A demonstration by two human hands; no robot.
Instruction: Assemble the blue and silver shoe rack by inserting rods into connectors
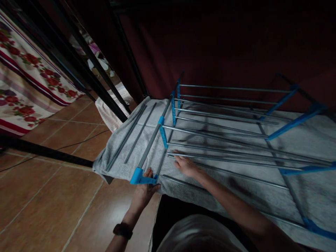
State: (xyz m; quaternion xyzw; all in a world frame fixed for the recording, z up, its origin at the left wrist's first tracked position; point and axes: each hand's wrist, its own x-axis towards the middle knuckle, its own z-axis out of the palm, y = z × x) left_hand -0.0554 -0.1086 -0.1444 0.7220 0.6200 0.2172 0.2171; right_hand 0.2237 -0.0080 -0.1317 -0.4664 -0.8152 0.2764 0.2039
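A partly assembled rack of grey metal tubes and blue plastic brackets lies over a grey towel. My left hand (145, 187), with a dark band on its wrist, is closed around the near blue corner bracket (143, 177), fingers behind it and thumb at its right end. That bracket sits on the end of a grey side pole (152, 141). In my right hand (185, 165) is the left end of a metal tube (231, 160), whose far end reaches a blue bracket (290, 170) on the right. The tube's left end is apart from the side pole.
Several loose tubes (140, 133) lie on the grey towel (118, 148) at the left. More tubes span the blue brackets (173, 107) at the back. Dark bed-frame bars (47, 152), a tiled floor (47, 189) and a floral curtain (31, 82) are on the left. A dark red wall (223, 52) stands behind.
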